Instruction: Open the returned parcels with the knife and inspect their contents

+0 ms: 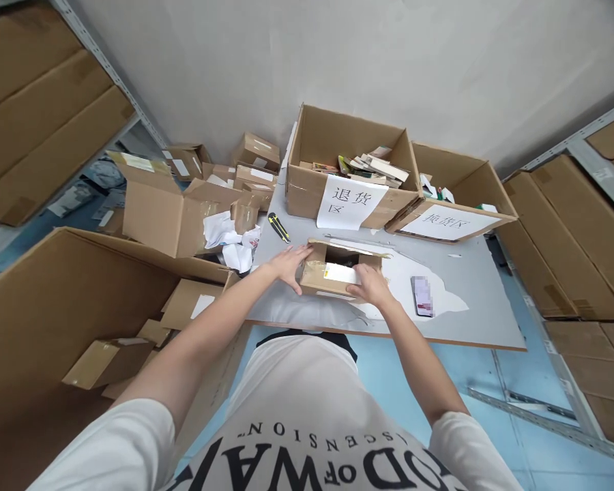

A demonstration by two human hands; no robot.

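Note:
A small brown cardboard parcel [338, 262] with a white label and opened top flaps lies on the grey table [471, 286]. My left hand [289, 264] presses flat against its left side. My right hand [371, 285] grips its near right corner, fingers on the front flap beside the label. The inside of the parcel looks dark and its contents are hidden.
A phone [422, 296] lies right of the parcel. A yellow-black utility knife [279, 227] lies behind it. Two big open cartons with paper signs [351, 201] [447, 221] stand at the table's back. Opened boxes and crumpled paper [230, 239] pile up on the left above a large carton [71, 320].

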